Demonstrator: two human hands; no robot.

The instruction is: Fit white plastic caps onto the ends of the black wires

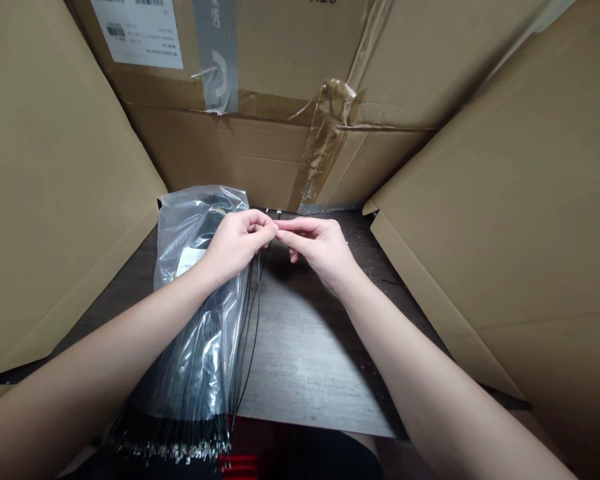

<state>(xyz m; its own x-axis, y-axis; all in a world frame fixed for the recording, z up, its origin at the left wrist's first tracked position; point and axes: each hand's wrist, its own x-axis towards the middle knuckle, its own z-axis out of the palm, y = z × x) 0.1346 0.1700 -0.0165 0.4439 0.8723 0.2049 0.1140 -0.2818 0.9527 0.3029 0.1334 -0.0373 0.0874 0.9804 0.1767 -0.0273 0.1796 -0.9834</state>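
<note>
Both forearms reach in from the bottom corners; the left hand (237, 245) and right hand (321, 250) are together at the fingertips, palms down, wrists angled inward; the left hand pinches thin black wires (254, 313) (whether the right hand grips them too is too small to tell); the wires hang beside a clear plastic bag (200, 267) of black wire lying on a wood-grain tabletop (305, 347); metal terminals (170, 451) show at the near end; cardboard box flaps (65, 187) stand around.
</note>
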